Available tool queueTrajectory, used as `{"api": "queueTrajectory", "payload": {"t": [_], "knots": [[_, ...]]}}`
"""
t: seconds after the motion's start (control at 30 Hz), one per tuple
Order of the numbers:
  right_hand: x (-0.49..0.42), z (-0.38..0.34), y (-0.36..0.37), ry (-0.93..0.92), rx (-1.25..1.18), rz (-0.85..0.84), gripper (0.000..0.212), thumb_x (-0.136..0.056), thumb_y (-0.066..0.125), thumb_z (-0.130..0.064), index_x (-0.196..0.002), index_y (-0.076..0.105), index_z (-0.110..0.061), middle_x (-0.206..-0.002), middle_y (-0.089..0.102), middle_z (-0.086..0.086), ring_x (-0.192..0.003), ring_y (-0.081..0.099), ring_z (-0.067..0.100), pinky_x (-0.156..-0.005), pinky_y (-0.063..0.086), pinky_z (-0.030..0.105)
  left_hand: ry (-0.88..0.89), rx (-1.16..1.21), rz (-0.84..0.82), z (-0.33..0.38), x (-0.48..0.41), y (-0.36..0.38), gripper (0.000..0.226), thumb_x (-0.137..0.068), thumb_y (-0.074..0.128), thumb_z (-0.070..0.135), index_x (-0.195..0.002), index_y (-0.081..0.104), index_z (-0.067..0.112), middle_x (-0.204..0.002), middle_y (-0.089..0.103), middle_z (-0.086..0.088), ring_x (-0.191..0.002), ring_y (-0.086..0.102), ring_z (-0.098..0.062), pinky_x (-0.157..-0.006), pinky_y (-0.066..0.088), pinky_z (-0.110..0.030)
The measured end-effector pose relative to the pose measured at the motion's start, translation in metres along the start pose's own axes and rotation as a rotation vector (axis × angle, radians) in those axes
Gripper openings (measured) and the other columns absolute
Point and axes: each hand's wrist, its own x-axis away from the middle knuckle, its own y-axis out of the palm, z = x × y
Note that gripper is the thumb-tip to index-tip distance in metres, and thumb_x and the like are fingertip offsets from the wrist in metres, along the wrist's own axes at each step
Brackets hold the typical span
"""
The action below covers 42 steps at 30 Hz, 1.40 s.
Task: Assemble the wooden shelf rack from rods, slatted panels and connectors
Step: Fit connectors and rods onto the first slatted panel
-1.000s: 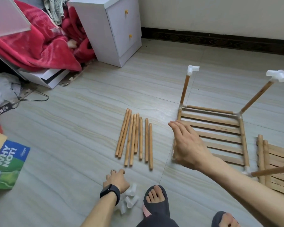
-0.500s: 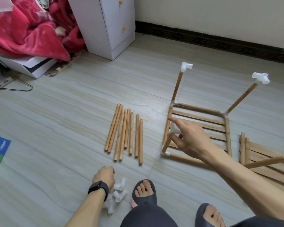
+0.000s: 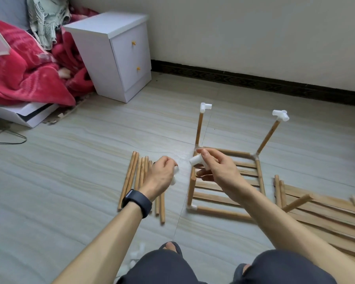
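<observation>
A partly built rack frame (image 3: 258, 175) lies on the floor with slats across it. Two upright rods rise from its far corners, each topped by a white connector (image 3: 205, 107) (image 3: 280, 115). My right hand (image 3: 217, 171) is raised above the frame's left side, shut on a white plastic connector (image 3: 196, 160). My left hand (image 3: 161, 177), with a black watch on the wrist, hovers over the loose rods (image 3: 135, 177) and is shut on white connectors (image 3: 174, 175). More white connectors (image 3: 136, 253) lie by my knee.
Spare slatted panels (image 3: 326, 214) lie at the right with a rod resting across them. A white two-drawer cabinet (image 3: 119, 52) stands at the back left beside a red blanket (image 3: 25, 68). A dark skirting board runs along the far wall.
My left hand came up from the connector pile near my foot with connectors in it. My right hand lifted off the frame and now holds a connector. The camera tilted upward.
</observation>
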Motion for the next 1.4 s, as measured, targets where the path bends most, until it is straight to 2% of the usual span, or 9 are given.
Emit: {"api": "queueTrajectory", "payload": {"t": [0.1,0.2,0.37,0.53,0.7,0.87,1.1,1.23,1.4], "knots": [[0.003,-0.008,-0.009,0.08,-0.141,0.031,0.033,-0.098,0.065,-0.042,-0.125,0.065,-0.022,-0.1,0.079,0.002,-0.087,0.071,0.016,-0.079,0.049,0.037,0.042,0.095,-0.09,0.042,0.003,0.003,0.023,-0.099,0.047,0.033,-0.092,0.064,0.02,-0.089,0.058,-0.002,-0.077,0.053,-0.019,-0.065,0.048,-0.031],[0.008,-0.014,-0.016,0.146,-0.366,0.006,0.033,-0.1,0.062,-0.037,-0.123,0.066,-0.015,-0.106,0.078,0.009,-0.07,0.068,0.006,-0.073,0.04,0.031,0.058,0.081,-0.16,0.066,0.008,0.002,0.016,-0.1,0.053,0.032,-0.1,0.064,0.02,-0.1,0.06,-0.003,-0.084,0.057,-0.019,-0.065,0.051,-0.029],[0.013,-0.017,-0.019,0.17,-0.639,-0.045,0.043,-0.096,0.068,-0.026,-0.13,0.063,0.0,-0.116,0.073,0.02,-0.086,0.071,0.019,-0.085,0.059,0.028,0.008,0.146,-0.187,0.074,0.022,-0.001,0.028,-0.097,0.063,0.04,-0.109,0.066,0.015,-0.105,0.064,-0.003,-0.088,0.06,-0.018,-0.074,0.055,-0.034],[0.012,-0.015,-0.015,0.117,-0.656,-0.017,0.049,-0.091,0.073,-0.02,-0.132,0.058,0.001,-0.126,0.068,0.025,-0.1,0.072,0.027,-0.095,0.058,0.036,-0.015,0.167,-0.231,0.067,0.027,0.005,0.039,-0.081,0.077,0.054,-0.101,0.071,0.021,-0.099,0.069,0.001,-0.078,0.067,-0.011,-0.064,0.058,-0.025],[0.008,-0.01,-0.014,0.068,-0.602,0.05,0.045,-0.075,0.084,-0.019,-0.113,0.065,-0.002,-0.103,0.075,0.02,-0.09,0.075,0.029,-0.076,0.062,0.03,0.049,-0.03,-0.066,0.059,0.017,0.011,0.044,-0.08,0.069,0.069,-0.088,0.072,0.026,-0.096,0.073,0.003,-0.081,0.072,-0.018,-0.074,0.063,-0.038],[0.005,0.004,-0.014,0.027,-0.394,0.039,0.059,-0.056,0.095,-0.031,-0.102,0.067,-0.008,-0.097,0.078,0.011,-0.09,0.076,0.021,-0.076,0.057,0.031,-0.079,0.224,-0.042,0.053,0.006,0.006,0.034,-0.084,0.076,0.049,-0.094,0.076,0.016,-0.097,0.069,-0.002,-0.084,0.066,-0.017,-0.057,0.053,-0.02],[-0.002,0.009,-0.015,0.102,-0.257,-0.014,0.062,-0.072,0.083,-0.054,-0.12,0.066,-0.019,-0.103,0.078,0.007,-0.081,0.071,0.016,-0.063,0.048,0.027,-0.042,0.198,-0.185,0.058,-0.01,0.0,0.032,-0.091,0.073,0.034,-0.103,0.074,0.004,-0.089,0.066,-0.005,-0.069,0.059,-0.011,-0.055,0.05,-0.017],[-0.008,0.02,-0.014,0.096,-0.248,-0.005,0.05,-0.074,0.087,-0.047,-0.11,0.077,-0.013,-0.099,0.078,0.011,-0.075,0.066,0.014,-0.065,0.052,0.024,0.044,-0.023,-0.212,0.054,-0.022,-0.003,0.024,-0.093,0.071,0.035,-0.101,0.073,0.013,-0.106,0.068,0.0,-0.089,0.065,-0.016,-0.069,0.051,-0.023],[-0.009,0.037,-0.019,0.096,-0.29,0.104,0.041,-0.07,0.087,-0.031,-0.1,0.078,-0.004,-0.099,0.078,0.015,-0.095,0.076,0.027,-0.078,0.06,0.027,-0.021,-0.043,-0.199,0.027,-0.023,0.001,0.028,-0.084,0.074,0.054,-0.1,0.07,0.033,-0.109,0.066,0.011,-0.097,0.063,-0.009,-0.071,0.054,-0.024]]}}
